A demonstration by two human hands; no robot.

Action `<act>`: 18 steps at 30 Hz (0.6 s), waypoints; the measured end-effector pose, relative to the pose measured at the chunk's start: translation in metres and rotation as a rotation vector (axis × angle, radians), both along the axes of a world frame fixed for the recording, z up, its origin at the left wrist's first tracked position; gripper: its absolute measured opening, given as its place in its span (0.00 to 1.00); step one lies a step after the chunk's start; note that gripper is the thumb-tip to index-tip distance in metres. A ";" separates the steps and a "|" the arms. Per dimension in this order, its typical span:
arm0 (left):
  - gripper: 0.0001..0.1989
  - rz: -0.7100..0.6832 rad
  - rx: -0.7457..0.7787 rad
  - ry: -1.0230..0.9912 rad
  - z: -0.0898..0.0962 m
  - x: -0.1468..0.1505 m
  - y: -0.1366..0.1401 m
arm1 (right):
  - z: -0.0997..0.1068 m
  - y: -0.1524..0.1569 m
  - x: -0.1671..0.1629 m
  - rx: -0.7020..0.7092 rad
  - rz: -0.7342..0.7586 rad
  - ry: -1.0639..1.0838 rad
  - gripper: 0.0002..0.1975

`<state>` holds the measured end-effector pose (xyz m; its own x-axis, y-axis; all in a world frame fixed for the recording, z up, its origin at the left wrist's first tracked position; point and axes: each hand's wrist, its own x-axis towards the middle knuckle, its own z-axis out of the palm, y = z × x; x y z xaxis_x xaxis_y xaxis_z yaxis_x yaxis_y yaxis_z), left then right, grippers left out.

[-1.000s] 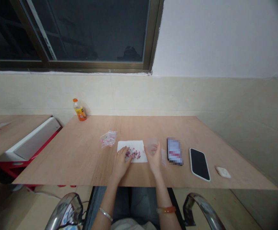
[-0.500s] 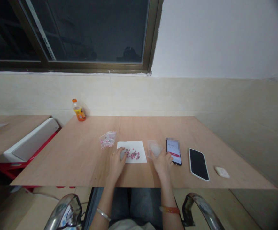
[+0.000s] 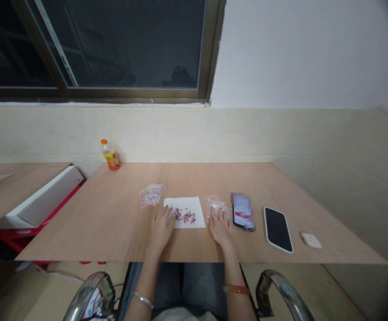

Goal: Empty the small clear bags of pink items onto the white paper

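Observation:
A white sheet of paper (image 3: 199, 214) lies on the table in front of me, with several small pink and dark beads or flower-like pieces (image 3: 185, 216) scattered over it. My left hand (image 3: 161, 226) rests at the sheet's left edge, its fingers apart and nothing visible in them. To the right of the paper is a clear plastic bag (image 3: 212, 200). My right hand (image 3: 221, 227) lies flat over the bag's near part, fingers outstretched. Whatever is in the bag under the fingers cannot be made out. Just beyond this hand's right side is a lit phone (image 3: 242, 211).
Clear bags with pink bits (image 3: 151, 195) lie left of the paper. Farther right are a dark-screened device with a white rim (image 3: 277, 229) and a small white case (image 3: 311, 240). An orange drink bottle (image 3: 111, 156) stands at the table's back left corner.
My right hand has shifted left, away from the phone's edge, and now lies flatter on the plastic bag. My left hand has moved only slightly left. The scattered pieces look unmoved.

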<state>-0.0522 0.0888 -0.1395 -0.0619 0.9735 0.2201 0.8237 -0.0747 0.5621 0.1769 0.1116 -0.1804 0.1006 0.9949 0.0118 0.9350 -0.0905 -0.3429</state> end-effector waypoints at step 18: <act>0.30 0.828 -0.219 0.076 0.006 -0.072 0.071 | 0.005 0.020 0.016 -0.007 0.160 0.184 0.23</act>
<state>-0.1239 0.1598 -0.1335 -0.7636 0.6424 0.0648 0.6011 0.6705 0.4349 0.1931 0.1314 -0.1756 -0.0589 0.9983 0.0011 0.8595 0.0512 -0.5085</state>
